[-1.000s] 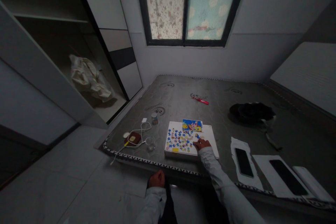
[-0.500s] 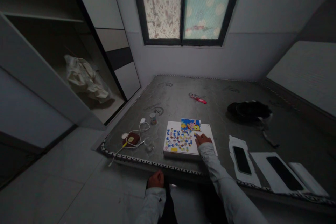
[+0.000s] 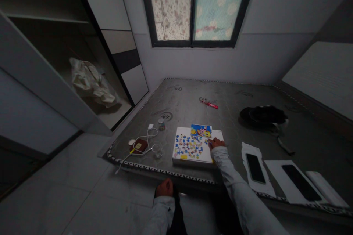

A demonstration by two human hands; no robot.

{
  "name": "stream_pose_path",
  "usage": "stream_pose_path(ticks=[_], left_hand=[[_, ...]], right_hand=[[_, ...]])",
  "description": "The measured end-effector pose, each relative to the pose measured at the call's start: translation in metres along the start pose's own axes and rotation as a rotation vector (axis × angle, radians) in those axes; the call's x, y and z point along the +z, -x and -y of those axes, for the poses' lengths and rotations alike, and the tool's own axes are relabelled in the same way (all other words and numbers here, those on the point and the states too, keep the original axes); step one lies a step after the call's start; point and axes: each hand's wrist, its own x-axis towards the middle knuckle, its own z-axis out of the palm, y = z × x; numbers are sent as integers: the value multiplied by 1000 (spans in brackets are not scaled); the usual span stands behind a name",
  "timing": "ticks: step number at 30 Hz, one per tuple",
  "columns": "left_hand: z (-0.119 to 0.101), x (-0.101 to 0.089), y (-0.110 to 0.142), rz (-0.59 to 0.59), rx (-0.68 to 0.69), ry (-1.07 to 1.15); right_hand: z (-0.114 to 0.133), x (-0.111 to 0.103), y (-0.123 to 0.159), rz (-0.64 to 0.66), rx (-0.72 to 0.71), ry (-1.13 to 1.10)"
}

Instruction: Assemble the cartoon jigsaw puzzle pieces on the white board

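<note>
My right hand point(image 3: 217, 143) is over the right part of a white box point(image 3: 180, 130), its fingers pinched together at a small blue puzzle piece point(image 3: 206, 141). Many loose jigsaw pieces point(image 3: 189, 147), mostly blue with some yellow and pink, are spread on the box top to the left of that hand. At the back of the box lies a colourful cartoon picture card point(image 3: 201, 130). My left hand point(image 3: 164, 187) is closed in a fist by my leg, below the mattress edge; whether anything is inside it is hidden.
On the grey mattress point(image 3: 182, 97) are a clear cup point(image 3: 157, 150), a small jar point(image 3: 161, 124), a brown case point(image 3: 140, 147) with a white cable, a red packet point(image 3: 209, 104), a black bag point(image 3: 264, 115) and phones point(image 3: 256, 169) on white sheets. An open wardrobe stands left.
My right hand has shifted slightly right and back on the box, with a blue piece now at its fingertips. My left hand stays in place.
</note>
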Motion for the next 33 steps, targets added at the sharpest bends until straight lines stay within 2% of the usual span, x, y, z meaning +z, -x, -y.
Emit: stream_pose_path(ticks=[7,14,33], left_hand=[[-3,-4,-3,-19,-15,13],[-2,-6,-4,-8,-7,47],[-6,-10,-6,-6,-23,92]], right_hand=[[22,4,9,-14,-48,-54],[29,1,1,-36,-6,-76],[27,-15,-30,26,13,-76]])
